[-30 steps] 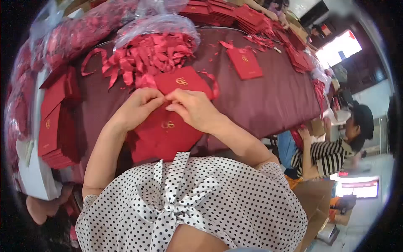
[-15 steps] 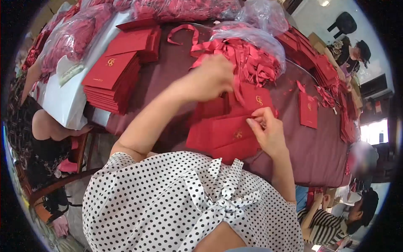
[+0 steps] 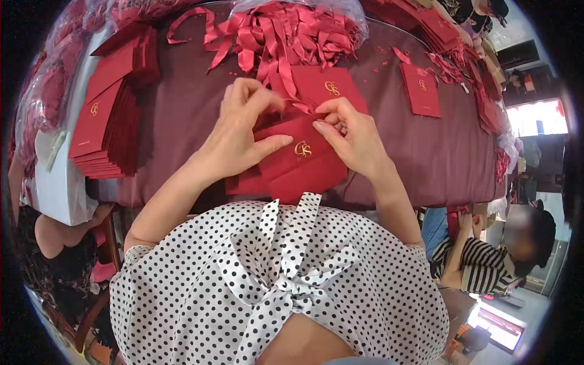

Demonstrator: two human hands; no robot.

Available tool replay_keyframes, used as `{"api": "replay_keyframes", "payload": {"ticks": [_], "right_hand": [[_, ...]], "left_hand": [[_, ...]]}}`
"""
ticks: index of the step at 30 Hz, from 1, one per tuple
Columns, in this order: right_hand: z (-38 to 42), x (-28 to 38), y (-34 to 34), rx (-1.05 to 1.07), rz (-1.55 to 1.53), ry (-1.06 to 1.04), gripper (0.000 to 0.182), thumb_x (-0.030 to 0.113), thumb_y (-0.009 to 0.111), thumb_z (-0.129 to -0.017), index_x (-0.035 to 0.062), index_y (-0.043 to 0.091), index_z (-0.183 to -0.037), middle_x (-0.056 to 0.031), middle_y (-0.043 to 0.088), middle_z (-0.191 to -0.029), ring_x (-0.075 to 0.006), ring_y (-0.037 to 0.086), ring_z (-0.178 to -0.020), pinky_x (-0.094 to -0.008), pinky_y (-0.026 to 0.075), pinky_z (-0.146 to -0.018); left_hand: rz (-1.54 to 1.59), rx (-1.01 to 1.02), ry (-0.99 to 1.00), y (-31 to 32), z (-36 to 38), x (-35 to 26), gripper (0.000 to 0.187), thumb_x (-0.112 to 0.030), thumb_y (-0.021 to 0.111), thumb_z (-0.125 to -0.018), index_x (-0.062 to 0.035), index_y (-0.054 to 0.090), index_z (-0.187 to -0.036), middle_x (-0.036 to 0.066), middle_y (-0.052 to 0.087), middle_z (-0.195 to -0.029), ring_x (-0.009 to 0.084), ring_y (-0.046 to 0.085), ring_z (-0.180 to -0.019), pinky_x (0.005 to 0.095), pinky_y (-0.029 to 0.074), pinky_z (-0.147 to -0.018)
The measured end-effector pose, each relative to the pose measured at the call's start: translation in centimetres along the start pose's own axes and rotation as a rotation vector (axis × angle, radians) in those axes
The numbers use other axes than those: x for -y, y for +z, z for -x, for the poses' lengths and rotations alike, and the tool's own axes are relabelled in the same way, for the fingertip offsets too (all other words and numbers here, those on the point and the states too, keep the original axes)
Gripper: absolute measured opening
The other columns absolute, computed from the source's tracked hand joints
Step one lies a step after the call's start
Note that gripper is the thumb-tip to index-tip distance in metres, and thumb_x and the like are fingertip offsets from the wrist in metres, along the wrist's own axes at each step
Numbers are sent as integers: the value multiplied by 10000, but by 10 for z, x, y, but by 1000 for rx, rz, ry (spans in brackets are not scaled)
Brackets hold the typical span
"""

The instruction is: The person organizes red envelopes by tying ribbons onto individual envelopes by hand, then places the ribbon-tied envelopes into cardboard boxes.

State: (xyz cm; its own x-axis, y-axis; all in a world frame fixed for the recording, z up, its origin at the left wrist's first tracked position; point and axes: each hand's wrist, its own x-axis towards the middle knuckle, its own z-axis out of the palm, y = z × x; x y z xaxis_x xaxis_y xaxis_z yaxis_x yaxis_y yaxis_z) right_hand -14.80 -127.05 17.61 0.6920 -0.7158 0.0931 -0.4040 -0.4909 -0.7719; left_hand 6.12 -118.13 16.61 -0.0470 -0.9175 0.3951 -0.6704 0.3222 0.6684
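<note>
Red card envelope with gold monogram (image 3: 298, 155) under both my hands. Left hand (image 3: 240, 131) curls, thumb pressing its face. Right hand (image 3: 353, 137) pinches a red satin ribbon (image 3: 302, 107) at its top edge.

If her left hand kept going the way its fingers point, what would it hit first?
Probably the loose red ribbon at its fingertips, then the pile of ribbons beyond. The left hand points up-table; depth is uncertain.

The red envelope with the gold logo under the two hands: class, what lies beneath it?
The red envelope lies on more red envelopes, edges showing at its left. How many, and the cloth beneath, stay covered.
</note>
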Motion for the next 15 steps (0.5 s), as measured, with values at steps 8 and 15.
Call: {"api": "replay_keyframes", "payload": {"ticks": [8, 15], "right_hand": [[37, 9, -57, -116, 194, -40, 363, 124, 739, -731, 59, 573, -1048, -88, 606, -694, -213, 591, -565, -305, 450, -525], [88, 31, -89, -2, -608, -378, 264, 25, 791, -586, -77, 622, -761, -147, 630, -627, -202, 587, -532, -264, 424, -458]], "left_hand": [[169, 103, -101, -1, 5, 18, 239, -143, 694, -740, -30, 487, -778, 101, 450, -937, 259, 399, -941, 343, 346, -857], [160, 119, -132, 1, 4, 16, 260, -146, 719, -706, -26, 492, -745, 105, 459, -944, 267, 407, -961, 354, 357, -855]]}}
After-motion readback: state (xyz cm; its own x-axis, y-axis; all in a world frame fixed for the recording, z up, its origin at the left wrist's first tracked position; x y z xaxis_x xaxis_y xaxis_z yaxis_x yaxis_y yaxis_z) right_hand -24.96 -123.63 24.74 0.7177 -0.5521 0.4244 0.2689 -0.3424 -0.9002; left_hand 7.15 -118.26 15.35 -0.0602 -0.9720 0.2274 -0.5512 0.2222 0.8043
